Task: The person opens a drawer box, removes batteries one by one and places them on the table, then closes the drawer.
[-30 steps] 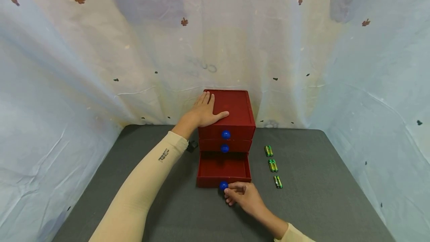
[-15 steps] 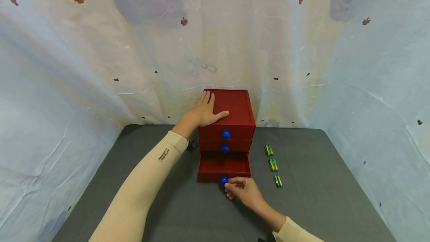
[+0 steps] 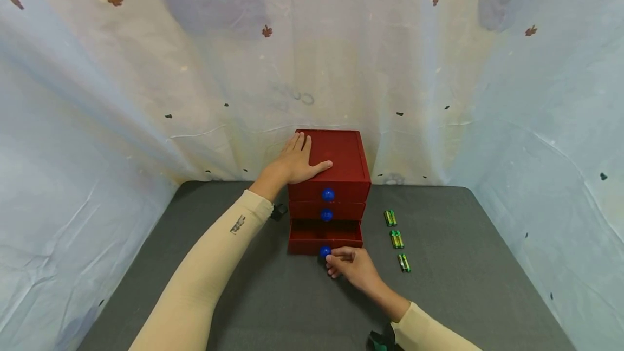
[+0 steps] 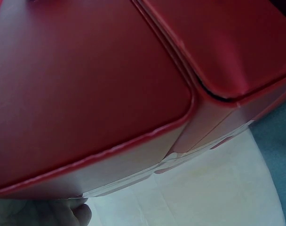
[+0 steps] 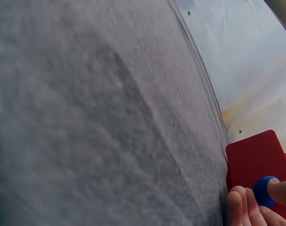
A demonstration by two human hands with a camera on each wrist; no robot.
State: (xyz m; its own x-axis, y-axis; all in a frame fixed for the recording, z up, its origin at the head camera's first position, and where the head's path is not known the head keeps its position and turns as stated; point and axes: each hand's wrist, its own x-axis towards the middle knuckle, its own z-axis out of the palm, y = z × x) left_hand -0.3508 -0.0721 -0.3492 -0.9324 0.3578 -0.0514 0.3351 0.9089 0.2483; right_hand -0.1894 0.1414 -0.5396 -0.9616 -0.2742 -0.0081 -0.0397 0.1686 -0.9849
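A red chest of drawers (image 3: pixel 341 150) with blue round knobs stands toward the back of the table. My left hand (image 3: pixel 295 164) rests flat on its top, fingers spread; fingertips (image 4: pixel 82 214) show at the lower left in the left wrist view. The bottom drawer (image 3: pixel 303 247) is pulled partly out, and the visible part of its inside holds nothing. My right hand (image 3: pixel 357 270) pinches the knob (image 3: pixel 325 252) of that drawer. In the right wrist view, the thumb presses the blue knob (image 5: pixel 262 190) with the other fingers curled below it. The upper two drawers are pushed in.
Right of the chest, pairs of green batteries (image 3: pixel 396 239) lie in a column on the grey table (image 3: pixel 448 264). A small black object (image 3: pixel 279 212) sits left of the chest, beside my left sleeve. A pale curtain (image 3: pixel 414 69) surrounds the table at the back and sides.
The bottom drawer has slid inward, away from me, with my right hand moving along on its knob. The left hand has stayed in place on top of the chest.
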